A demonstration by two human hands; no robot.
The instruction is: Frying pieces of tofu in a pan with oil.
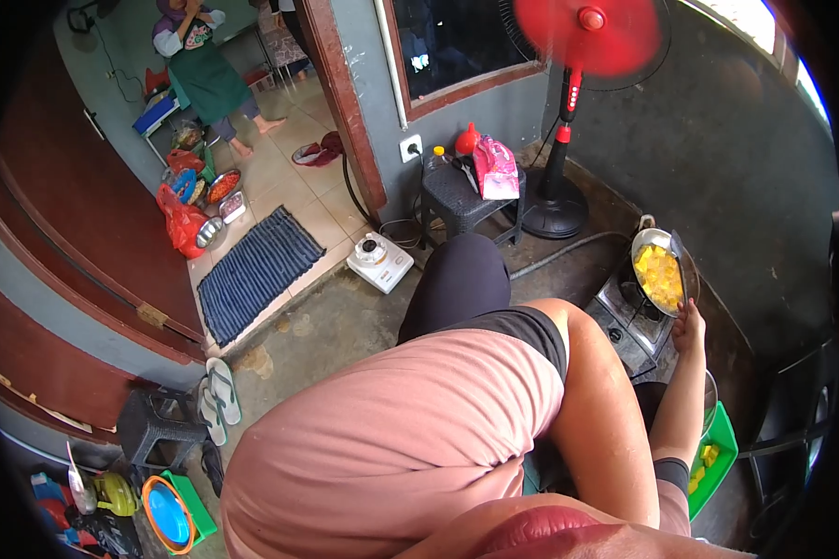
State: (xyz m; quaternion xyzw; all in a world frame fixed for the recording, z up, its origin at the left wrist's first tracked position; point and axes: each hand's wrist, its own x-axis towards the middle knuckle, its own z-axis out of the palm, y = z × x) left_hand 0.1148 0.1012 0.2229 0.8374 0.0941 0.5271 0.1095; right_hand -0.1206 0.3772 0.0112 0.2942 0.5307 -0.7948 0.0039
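Observation:
Yellow pieces [658,274] lie in bubbling oil in a metal wok [644,238] on a gas stove [619,332] at the right. My right hand [689,327] is closed around the handle of a metal spatula [677,244], whose head is at the wok's far edge. My left arm is sharply bent across the middle of the view, its elbow near my raised knee; my left hand is out of view. Below my right forearm stands a green plastic basket [726,447] with yellow blocks [710,455] inside.
A red fan [591,35] spins beside a black stool [454,192] bearing a pink packet [496,168]. A blender base [379,262] sits on the floor, and a hose [566,248] leads to the stove. Beyond the doorway stands a person [206,77] in a green apron.

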